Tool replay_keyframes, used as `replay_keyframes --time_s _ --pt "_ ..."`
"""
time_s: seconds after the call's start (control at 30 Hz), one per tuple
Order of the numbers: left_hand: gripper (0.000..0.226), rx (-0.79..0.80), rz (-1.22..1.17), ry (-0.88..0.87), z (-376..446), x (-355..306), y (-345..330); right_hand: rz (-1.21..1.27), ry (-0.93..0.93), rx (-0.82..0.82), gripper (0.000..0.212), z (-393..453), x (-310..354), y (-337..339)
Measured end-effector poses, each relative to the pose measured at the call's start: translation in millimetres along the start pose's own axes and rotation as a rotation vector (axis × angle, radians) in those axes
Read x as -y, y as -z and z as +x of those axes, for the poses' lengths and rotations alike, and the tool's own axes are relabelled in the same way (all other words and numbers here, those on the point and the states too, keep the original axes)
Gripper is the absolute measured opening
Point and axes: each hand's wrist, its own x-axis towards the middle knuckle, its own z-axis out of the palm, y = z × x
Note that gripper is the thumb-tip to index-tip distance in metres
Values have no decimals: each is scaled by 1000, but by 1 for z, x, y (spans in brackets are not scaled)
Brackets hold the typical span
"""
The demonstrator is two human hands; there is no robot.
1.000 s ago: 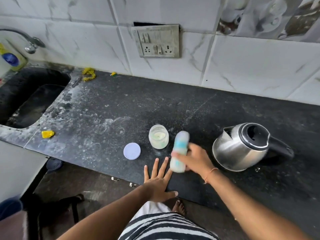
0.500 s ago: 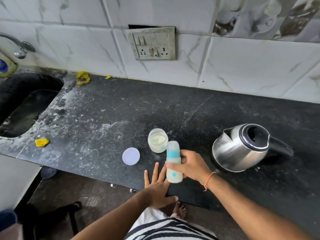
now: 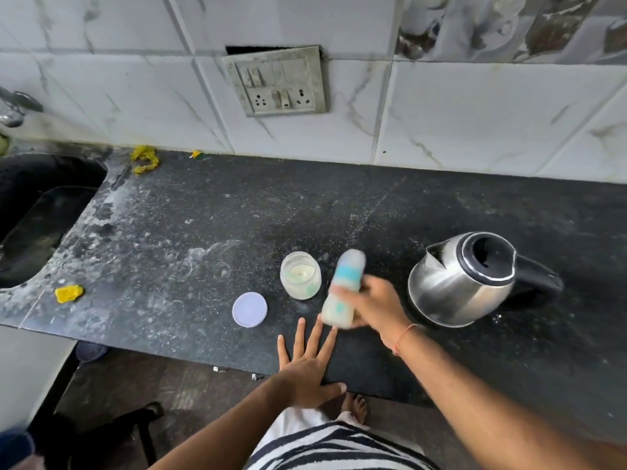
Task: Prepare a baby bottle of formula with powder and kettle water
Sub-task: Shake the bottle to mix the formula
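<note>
My right hand (image 3: 376, 308) grips a capped baby bottle (image 3: 342, 290) with a teal collar and milky liquid inside. The bottle is blurred and tilted, its cap leaning up and to the right, above the dark counter (image 3: 237, 215). My left hand (image 3: 307, 362) lies flat with fingers spread on the counter's front edge, just below the bottle. An open glass jar of pale powder (image 3: 300, 274) stands left of the bottle. Its round lilac lid (image 3: 249, 309) lies further left. A steel kettle (image 3: 464, 279) with its lid open stands to the right.
A sink (image 3: 37, 218) is cut into the counter at the far left, with a tap (image 3: 13, 110) above it. Yellow scraps (image 3: 69, 293) lie near the sink and at the back by the wall (image 3: 145, 159). A socket panel (image 3: 276, 83) sits on the tiled wall.
The bottle went from tilted and blurred to upright half a second ago, and is tilted and blurred again now. My left hand has stayed flat on the counter edge.
</note>
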Motion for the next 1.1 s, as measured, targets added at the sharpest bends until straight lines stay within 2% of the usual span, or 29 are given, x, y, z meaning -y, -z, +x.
replay_keyframes --time_s 0.07,0.17,0.2,0.23,0.3,0.33,0.4,0.43,0.47,0.53,0.57,0.63,0.67,0.7,0.77,0.8,0.9,0.93,1.03,1.07,1.1 --pt "119 -7 -20 -11 1 -4 0 196 -1 -150 43 8 2 6" --pt "118 -8 -13 -4 -2 -2 2 4 -82 75 46 4 10 3" --pt "118 -5 -8 -7 -2 -1 2 -41 -74 79 47 4 11 4" --pt "119 -4 -4 -10 -1 0 1 -19 -32 17 46 8 13 5" --pt "120 -14 -11 -16 2 -2 0 204 -7 -175 41 18 13 11" --pt "120 -22 -20 -10 3 -3 -2 165 -10 -153 41 19 16 10" --pt "119 -11 -8 1 1 0 -1 -13 -54 15 49 9 17 3" --pt "119 -4 -3 -1 1 2 0 -76 -55 48 51 7 14 2" --pt "119 -2 0 -6 1 2 1 -70 -7 14 49 8 16 1" --pt "120 -9 -6 -19 2 -2 2 127 15 -128 39 17 16 6" --pt "120 -11 -17 -16 2 -3 2 116 8 -103 39 19 19 6" --pt "120 -1 -14 -5 1 -1 2 -85 -39 97 48 16 23 0" --pt "119 5 -4 -5 0 1 2 -132 -40 123 50 15 22 0" --pt "120 5 -2 -8 0 2 2 -95 -10 80 48 17 23 0" --pt "120 0 -13 -24 0 -1 3 167 29 -134 38 26 27 8" --pt "120 -7 -24 -24 0 -3 3 178 28 -166 34 28 29 10" --pt "119 2 -7 -15 -2 -1 6 -143 -11 77 44 15 26 5" --pt "118 8 -6 -16 -2 0 6 -172 -17 97 47 15 22 4" --pt "119 0 -19 -29 -2 -3 6 165 -17 -98 40 20 30 6" --pt "119 -6 -28 -26 -1 -3 6 102 -9 -65 39 21 33 7" --pt "118 -4 -30 -24 -1 -3 7 -44 4 46 42 17 35 6"
